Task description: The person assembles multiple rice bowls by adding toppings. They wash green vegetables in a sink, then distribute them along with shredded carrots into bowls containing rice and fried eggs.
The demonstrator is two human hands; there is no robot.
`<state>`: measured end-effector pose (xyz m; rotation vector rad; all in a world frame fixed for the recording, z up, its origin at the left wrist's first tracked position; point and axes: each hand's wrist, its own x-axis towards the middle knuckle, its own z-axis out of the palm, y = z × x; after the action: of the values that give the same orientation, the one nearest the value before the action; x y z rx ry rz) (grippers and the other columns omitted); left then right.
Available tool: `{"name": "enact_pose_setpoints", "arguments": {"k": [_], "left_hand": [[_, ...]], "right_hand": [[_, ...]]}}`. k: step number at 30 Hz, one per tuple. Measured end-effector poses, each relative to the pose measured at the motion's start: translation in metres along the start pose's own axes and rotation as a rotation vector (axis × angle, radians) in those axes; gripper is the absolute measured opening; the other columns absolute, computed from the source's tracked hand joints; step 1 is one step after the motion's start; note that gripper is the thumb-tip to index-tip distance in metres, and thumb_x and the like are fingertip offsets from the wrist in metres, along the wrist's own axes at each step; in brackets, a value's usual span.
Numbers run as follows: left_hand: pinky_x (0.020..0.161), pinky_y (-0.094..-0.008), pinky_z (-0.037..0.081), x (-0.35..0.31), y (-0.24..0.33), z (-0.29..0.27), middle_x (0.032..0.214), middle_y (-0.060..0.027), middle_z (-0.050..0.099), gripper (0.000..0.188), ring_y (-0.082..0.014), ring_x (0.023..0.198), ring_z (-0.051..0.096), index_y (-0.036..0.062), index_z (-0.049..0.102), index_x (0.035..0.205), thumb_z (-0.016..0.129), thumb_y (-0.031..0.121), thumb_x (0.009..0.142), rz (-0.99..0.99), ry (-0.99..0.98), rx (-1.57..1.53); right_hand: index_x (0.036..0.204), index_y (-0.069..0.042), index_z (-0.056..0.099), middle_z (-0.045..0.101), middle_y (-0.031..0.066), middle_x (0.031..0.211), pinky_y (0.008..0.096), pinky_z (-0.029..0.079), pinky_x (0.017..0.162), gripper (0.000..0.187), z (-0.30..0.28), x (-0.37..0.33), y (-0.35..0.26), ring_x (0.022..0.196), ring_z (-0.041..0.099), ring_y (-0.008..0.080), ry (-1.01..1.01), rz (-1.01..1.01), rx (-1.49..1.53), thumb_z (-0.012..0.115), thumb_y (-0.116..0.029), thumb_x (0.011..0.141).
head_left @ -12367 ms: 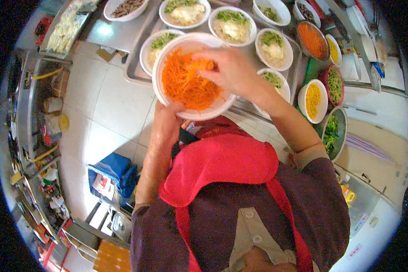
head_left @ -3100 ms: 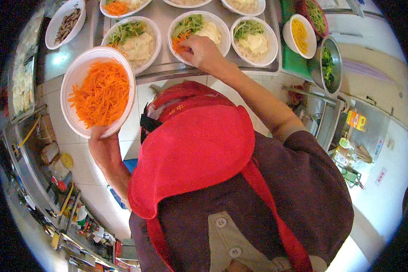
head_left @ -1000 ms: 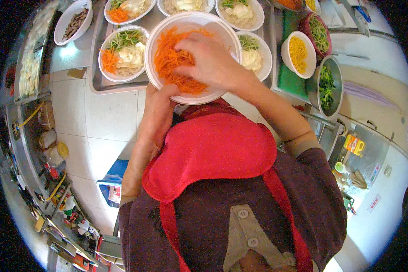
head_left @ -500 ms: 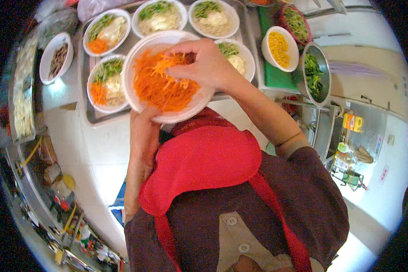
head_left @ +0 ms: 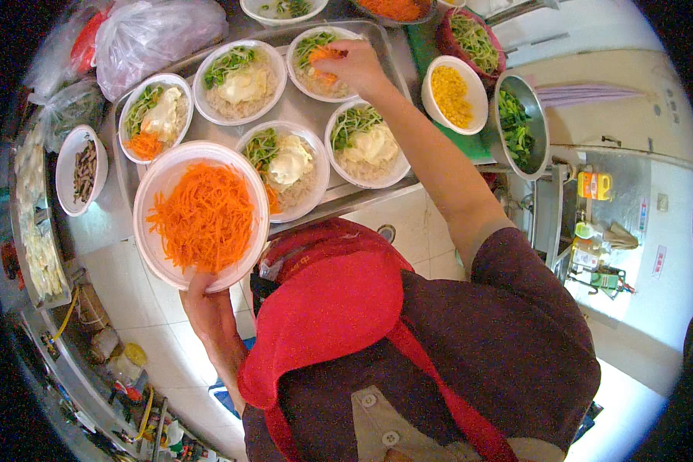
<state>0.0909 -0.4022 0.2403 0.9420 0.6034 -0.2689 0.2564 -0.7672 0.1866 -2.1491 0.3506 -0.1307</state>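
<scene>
My left hand (head_left: 202,294) grips the near rim of a white bowl (head_left: 162,173) of shredded carrot (head_left: 206,219), held over the near left edge of a metal tray (head_left: 299,109). Over the back right rice bowl (head_left: 316,86) on that tray, my right hand (head_left: 354,65) pinches a small bunch of carrot shreds (head_left: 325,55) beside the greens. Several white bowls on the tray hold rice, green sprouts and a creamy pale topping. Carrot lies in the left bowl (head_left: 145,145) and shows at the edge of the front middle bowl (head_left: 304,204), which the carrot bowl partly covers.
Right of the tray, a bowl of corn (head_left: 450,96) stands on a green board (head_left: 426,46), near a red basket of sprouts (head_left: 476,45) and a metal bowl of leafy greens (head_left: 520,131). A bowl of brown strips (head_left: 83,171) and plastic bags (head_left: 158,38) are at left.
My right hand has left the carrot bowl with some shreds and reached to the back right rice bowl. My left hand has brought the carrot bowl left and nearer to me.
</scene>
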Motion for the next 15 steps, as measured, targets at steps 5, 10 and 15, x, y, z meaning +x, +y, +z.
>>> {"name": "enact_pose_setpoints", "arguments": {"k": [5, 10, 15], "left_hand": [[0.096, -0.0434, 0.040, -0.001, 0.000, 0.002, 0.127, -0.0183, 0.041, 0.070, -0.0316, 0.116, 0.045, -0.0029, 0.029, 0.130, 0.046, -0.003, 0.063, -0.019, 0.078, -0.005], [0.094, -0.0430, 0.042, 0.003, -0.002, -0.003, 0.126, -0.0184, 0.042, 0.071, -0.0317, 0.115, 0.046, -0.0030, 0.029, 0.130, 0.046, -0.002, 0.062, -0.031, 0.108, 0.020], [0.093, -0.0431, 0.043, 0.006, -0.002, -0.005, 0.126, -0.0181, 0.042, 0.070, -0.0315, 0.114, 0.046, -0.0031, 0.030, 0.130, 0.046, -0.003, 0.061, -0.027, 0.117, 0.013]], "right_hand": [[0.097, -0.004, 0.065, 0.064, 0.0153, 0.090, 0.0302, 0.052, 0.068, 0.036, 0.016, -0.002, -0.013, 0.075, 0.063, 0.0234, -0.018, -0.206, -0.546, 0.067, -0.027, 0.070], [0.088, -0.007, 0.068, 0.064, 0.0168, 0.090, 0.0341, 0.050, 0.072, 0.023, 0.015, -0.003, -0.012, 0.077, 0.062, 0.0294, -0.009, -0.207, -0.538, 0.063, -0.023, 0.072], [0.078, -0.010, 0.069, 0.064, 0.0126, 0.084, 0.0365, 0.049, 0.070, 0.015, 0.030, 0.000, -0.003, 0.072, 0.061, 0.0297, -0.036, -0.295, -0.455, 0.064, -0.022, 0.070]]}}
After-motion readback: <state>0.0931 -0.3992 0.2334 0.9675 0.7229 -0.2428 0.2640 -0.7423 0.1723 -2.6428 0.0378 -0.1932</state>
